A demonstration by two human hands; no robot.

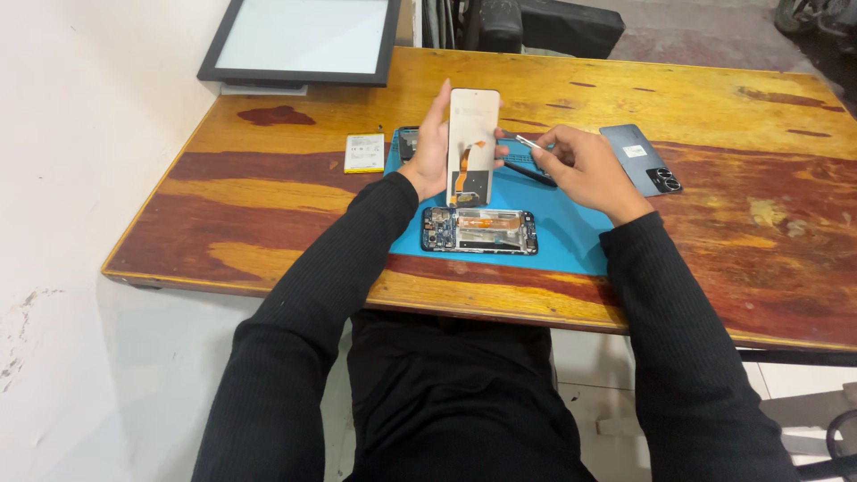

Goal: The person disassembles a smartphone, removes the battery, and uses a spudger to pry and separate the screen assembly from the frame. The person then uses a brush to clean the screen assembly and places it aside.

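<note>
— Two hands, both busy near the middle of the frame?
— Yes. The left hand [431, 147] grips a detached phone screen [471, 147] upright by its edges, back facing the camera, an orange ribbon cable [461, 176] hanging down it. The right hand [585, 165] pinches thin metal tweezers [528, 143], tips pointing toward the screen's right edge.
— And underneath?
— Just below the screen lies an opened phone frame [479, 231], circuit boards exposed, on a blue work mat [558, 228].
— Further out?
— A flat battery [363, 153] lies left of the mat, a grey back cover [640, 158] right of it, all on a wooden table [268, 232]. A dark-framed panel [303, 40] sits upper left.
</note>
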